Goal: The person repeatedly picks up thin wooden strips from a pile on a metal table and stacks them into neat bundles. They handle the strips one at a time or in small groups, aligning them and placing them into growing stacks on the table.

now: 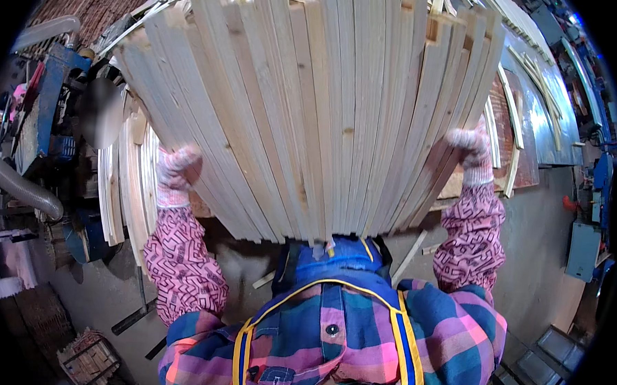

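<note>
A wide bundle of pale wooden strips (325,117) lies side by side in front of me, near ends roughly lined up at my apron. My left hand (177,167), in a pinkish-white knit glove, presses against the bundle's left edge with the thumb over the top. On the opposite edge, my right hand (473,146) wears the same kind of glove and clasps the outer strips. Both hands squeeze the bundle between them; their fingers underneath are hidden. Pink patterned sleeve covers reach down both forearms.
More wooden strips (119,184) stand at the left. At the right, loose strips lie on a shiny metal table (565,128). A blue machine (54,102) and a flexible grey hose (23,185) occupy the far left. Wood offcuts (88,358) sit on the floor at lower left.
</note>
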`<state>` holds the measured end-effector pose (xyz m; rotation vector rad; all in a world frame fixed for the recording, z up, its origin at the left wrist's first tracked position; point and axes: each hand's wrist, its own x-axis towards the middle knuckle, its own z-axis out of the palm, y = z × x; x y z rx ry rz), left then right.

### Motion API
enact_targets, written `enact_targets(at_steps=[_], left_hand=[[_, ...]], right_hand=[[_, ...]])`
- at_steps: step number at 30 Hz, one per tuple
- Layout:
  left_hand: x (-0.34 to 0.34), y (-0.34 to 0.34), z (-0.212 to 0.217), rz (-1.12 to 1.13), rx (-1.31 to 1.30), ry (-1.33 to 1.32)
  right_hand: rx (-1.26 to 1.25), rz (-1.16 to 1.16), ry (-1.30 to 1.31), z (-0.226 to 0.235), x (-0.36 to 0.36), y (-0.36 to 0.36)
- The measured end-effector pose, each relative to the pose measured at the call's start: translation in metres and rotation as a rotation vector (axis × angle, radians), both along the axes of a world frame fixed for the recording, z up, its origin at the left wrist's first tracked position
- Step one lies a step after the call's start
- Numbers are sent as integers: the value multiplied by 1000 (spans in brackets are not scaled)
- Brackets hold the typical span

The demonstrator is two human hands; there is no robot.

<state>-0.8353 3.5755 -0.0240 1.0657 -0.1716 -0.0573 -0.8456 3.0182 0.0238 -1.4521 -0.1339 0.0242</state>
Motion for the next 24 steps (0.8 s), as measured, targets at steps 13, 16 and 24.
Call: enact_targets(at_steps=[13, 16, 24], left_hand=[[57, 62, 61, 243, 151, -412], [109, 35, 66, 204, 331, -498], [-17, -55, 40, 412, 961, -487]], right_hand=[[-14, 115, -565, 26, 22, -83], [-259, -259, -542, 9, 15, -91], [-817, -281, 182, -229, -174, -43]])
